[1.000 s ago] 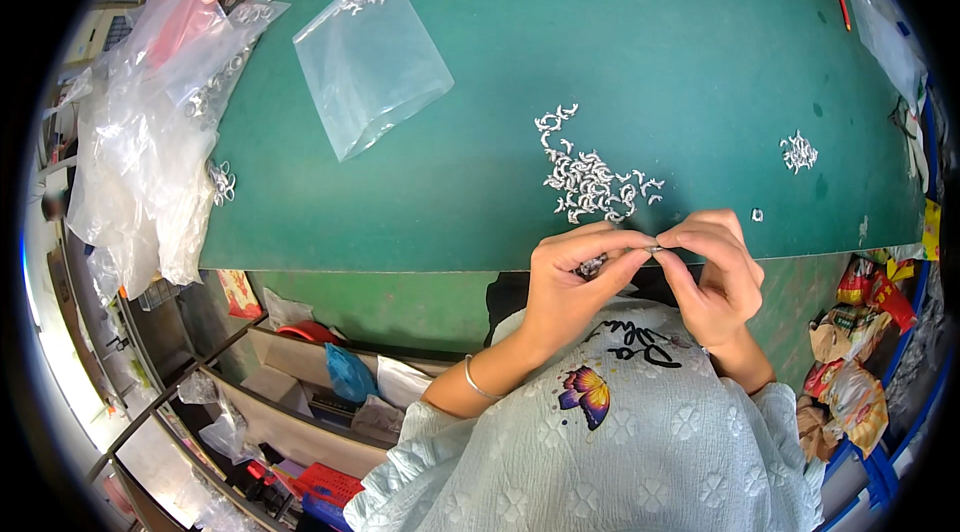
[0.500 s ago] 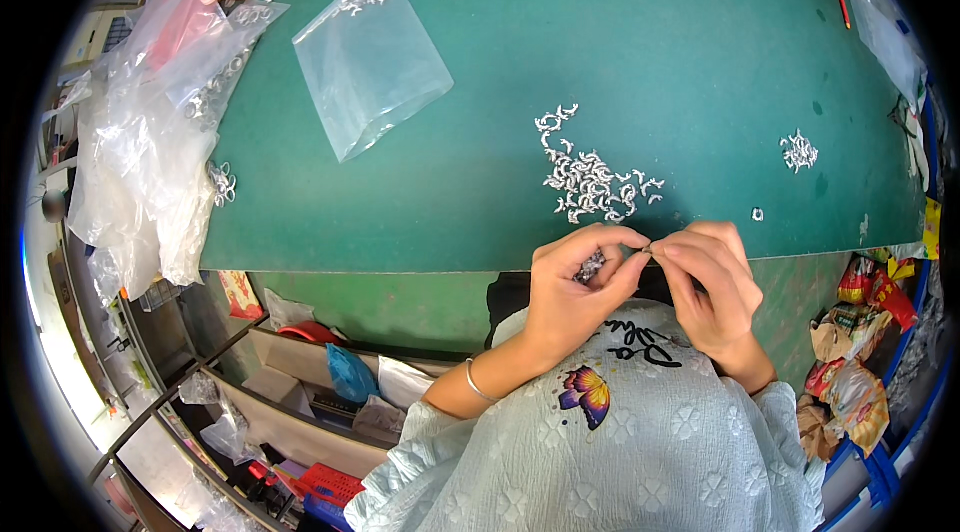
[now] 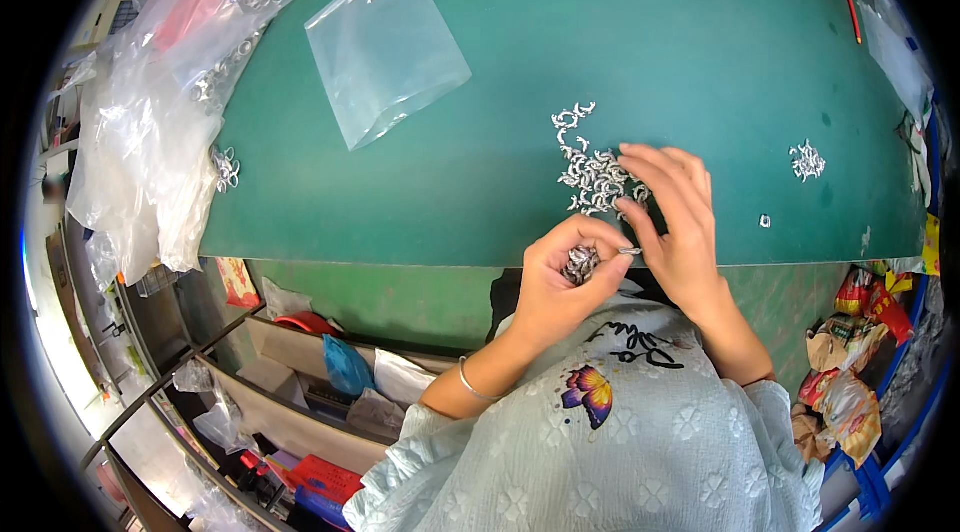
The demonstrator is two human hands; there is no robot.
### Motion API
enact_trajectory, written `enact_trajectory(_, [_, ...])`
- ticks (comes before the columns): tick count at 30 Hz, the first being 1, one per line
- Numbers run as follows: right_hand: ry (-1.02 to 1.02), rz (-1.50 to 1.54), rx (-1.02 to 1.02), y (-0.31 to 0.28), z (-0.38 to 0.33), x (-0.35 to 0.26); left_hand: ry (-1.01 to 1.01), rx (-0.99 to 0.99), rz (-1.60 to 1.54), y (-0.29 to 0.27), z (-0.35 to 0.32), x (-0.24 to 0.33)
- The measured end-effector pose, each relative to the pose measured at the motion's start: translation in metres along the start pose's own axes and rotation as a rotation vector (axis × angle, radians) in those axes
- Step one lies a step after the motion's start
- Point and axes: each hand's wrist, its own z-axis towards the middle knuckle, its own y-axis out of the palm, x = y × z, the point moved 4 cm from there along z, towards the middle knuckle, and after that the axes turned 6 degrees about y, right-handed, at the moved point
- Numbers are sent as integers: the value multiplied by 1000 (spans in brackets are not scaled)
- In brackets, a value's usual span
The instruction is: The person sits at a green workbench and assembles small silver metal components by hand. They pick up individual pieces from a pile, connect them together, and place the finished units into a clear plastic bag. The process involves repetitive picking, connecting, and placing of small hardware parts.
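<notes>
My left hand (image 3: 565,277) is curled near the table's front edge. It cups several small curved silver metal pieces (image 3: 580,264) in its palm and pinches one more piece (image 3: 630,251) between thumb and fingertip. Over the right side of a loose pile of the same curved pieces (image 3: 592,175) reaches my right hand (image 3: 675,217), thumb and fingers apart. Its fingertips touch or hover just above the pile; I cannot tell which. Nothing shows between them.
A clear plastic bag (image 3: 385,62) with silver pieces at its top lies on the green table (image 3: 520,22). Crumpled clear bags (image 3: 140,162) cover the left edge. To the right are a smaller silver cluster (image 3: 807,161) and a single piece (image 3: 765,221).
My right hand has left my left fingertips and moved up to the pile, its fingers spreading. My left hand still holds its pieces, a little lower. The view has shifted slightly.
</notes>
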Motion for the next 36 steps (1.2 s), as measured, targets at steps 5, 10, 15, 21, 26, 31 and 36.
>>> enact_trajectory(5, [-66,-86,-79,11,0,4,63,10,83,-1,-1,9])
enact_trajectory(10, [-89,-34,-56,14,-4,8,114,-25,122,-3,-2,10])
enact_trajectory(15, [29,201,99,1,-1,16,-101,-64,-522,-9,-2,-9])
enact_trajectory(21, [461,971,30,-1,-15,30,-298,77,-656,-4,6,-11])
enact_trajectory(26, [502,1231,-47,-1,-21,24,-269,120,-213,3,3,-16])
enact_trajectory(31, [382,1073,-1,-6,-23,14,-61,150,16,9,7,-3])
enact_trajectory(36, [328,1039,2,-8,-24,14,9,134,117,11,7,4])
